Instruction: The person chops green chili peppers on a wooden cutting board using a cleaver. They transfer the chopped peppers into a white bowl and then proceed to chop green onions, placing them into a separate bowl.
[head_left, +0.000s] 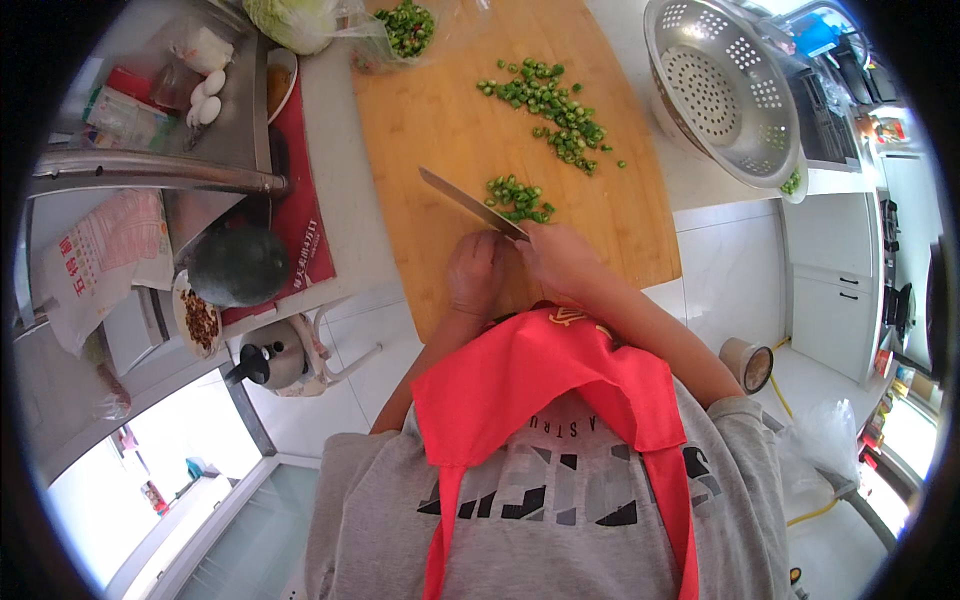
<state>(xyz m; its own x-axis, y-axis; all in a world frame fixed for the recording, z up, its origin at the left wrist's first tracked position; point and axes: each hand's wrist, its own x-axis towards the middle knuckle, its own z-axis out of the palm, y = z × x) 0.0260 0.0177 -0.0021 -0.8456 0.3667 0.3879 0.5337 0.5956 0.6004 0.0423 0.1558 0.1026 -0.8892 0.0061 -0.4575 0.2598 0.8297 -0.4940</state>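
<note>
My right hand grips the handle of a kitchen knife, whose blade points up and left over the wooden cutting board. Close by on the left, my left hand rests on the board with its fingers curled near the blade. What lies beneath those fingers is hidden. Just beyond the blade sits a small pile of chopped green chilies. A larger, loose spread of chopped green chilies lies farther up the board. At the board's far left, a clear plastic bag holds more chopped green and red pieces.
A steel colander stands right of the board. Upper left is a cabbage. Farther left are a watermelon on a red mat, a plate of dark food bits, eggs on a metal shelf and a kettle.
</note>
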